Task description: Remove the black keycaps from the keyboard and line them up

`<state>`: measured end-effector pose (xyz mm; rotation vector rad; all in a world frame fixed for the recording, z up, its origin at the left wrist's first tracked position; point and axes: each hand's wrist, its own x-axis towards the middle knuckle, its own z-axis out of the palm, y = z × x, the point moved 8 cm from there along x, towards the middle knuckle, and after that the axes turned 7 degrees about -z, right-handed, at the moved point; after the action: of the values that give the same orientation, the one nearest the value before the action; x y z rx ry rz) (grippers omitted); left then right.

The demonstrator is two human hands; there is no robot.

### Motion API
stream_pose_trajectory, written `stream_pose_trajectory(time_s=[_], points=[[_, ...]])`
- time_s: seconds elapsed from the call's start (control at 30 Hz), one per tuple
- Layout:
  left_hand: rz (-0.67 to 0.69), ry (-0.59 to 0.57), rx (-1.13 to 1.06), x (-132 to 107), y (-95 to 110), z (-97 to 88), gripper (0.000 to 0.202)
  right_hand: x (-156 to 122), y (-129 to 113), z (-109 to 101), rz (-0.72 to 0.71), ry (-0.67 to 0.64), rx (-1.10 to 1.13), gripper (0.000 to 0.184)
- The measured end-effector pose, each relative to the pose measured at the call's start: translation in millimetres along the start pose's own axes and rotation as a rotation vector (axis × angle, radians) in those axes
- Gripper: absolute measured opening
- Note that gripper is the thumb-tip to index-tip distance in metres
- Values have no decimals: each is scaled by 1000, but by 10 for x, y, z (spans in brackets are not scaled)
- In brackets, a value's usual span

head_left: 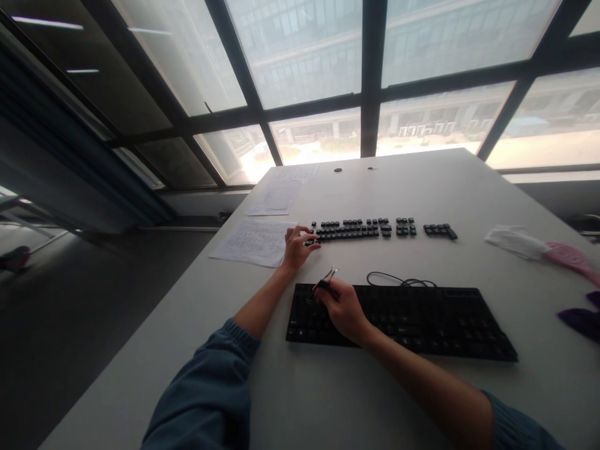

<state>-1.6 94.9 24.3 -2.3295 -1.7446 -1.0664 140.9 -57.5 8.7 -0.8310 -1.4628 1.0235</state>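
Observation:
A black keyboard [422, 319] lies on the white table [328, 394] in front of me, its cable [398, 280] looped behind it. Beyond it, loose black keycaps [365, 229] are laid out in rows like a keyboard. My left hand [297, 245] reaches to the left end of those rows, fingers pinched at a keycap there. My right hand [344, 306] rests over the keyboard's left part, closed round a small wire keycap puller [328, 276] that points up and away.
Printed paper sheets [255, 240] lie left of the keycaps, with more paper [279, 195] farther back. White, pink and purple cloths [548, 250] sit at the right edge. Large windows rise behind the table; the floor drops away to the left.

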Motion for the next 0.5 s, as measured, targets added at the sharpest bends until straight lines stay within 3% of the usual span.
stream_pose_trajectory(time_s=[0.2,0.5], points=[[-77,86,-75,-233,36,-365,14,0,-3,-2,-25,10,20,14],[-156,93,-189,-1008,297,-930,18,-9,-400,-47,-167,-27,-66,15]])
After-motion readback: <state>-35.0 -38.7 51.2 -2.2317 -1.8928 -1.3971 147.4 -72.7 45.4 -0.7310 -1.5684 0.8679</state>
